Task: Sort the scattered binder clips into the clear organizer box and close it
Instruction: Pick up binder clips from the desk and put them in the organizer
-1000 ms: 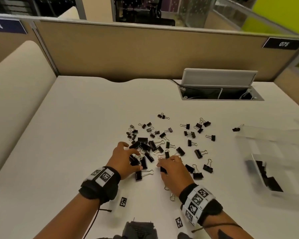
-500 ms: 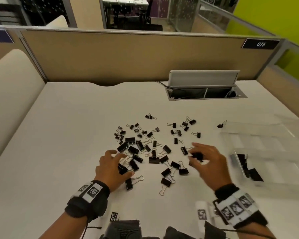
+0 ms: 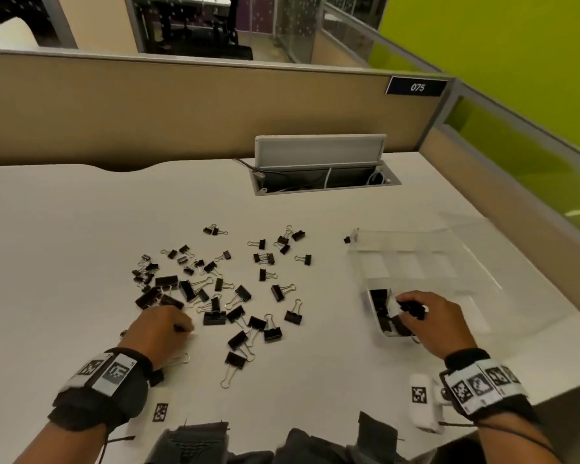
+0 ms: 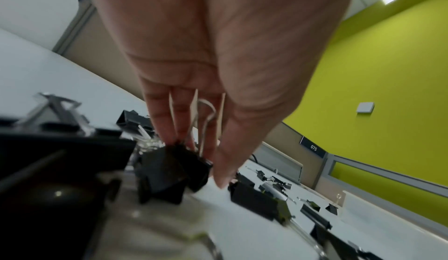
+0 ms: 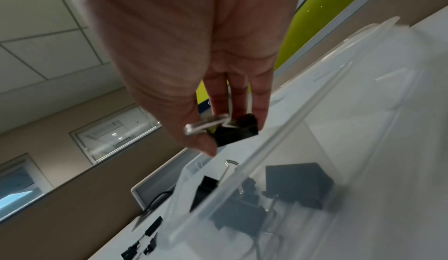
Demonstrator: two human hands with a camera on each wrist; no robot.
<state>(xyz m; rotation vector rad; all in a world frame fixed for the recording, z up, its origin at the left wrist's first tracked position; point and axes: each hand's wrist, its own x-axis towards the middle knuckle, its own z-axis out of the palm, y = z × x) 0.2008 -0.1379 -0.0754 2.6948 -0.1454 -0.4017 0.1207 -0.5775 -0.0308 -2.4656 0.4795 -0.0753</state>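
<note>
Your right hand hovers over the near left compartment of the clear organizer box, thumb and fingers curled round one black binder clip with its silver wire handles folded toward the thumb. That compartment already contains several black clips lying jumbled against the translucent plastic walls. The box sits at the right of the white desk, its lid open.

Your left hand is down at the near left edge of the scattered clips. The left wrist view shows its fingertips closed on a large black clip, whose wire loop rises between the fingers. This clip rests at desk level among others.

Loose clips, wedge-shaped with looped wire arms, lie spread across the middle of the desk in mixed sizes, smaller ones toward the far side. One small clip lies just beside the box's far left corner.

A grey cable hatch stands open at the far side of the desk.
</note>
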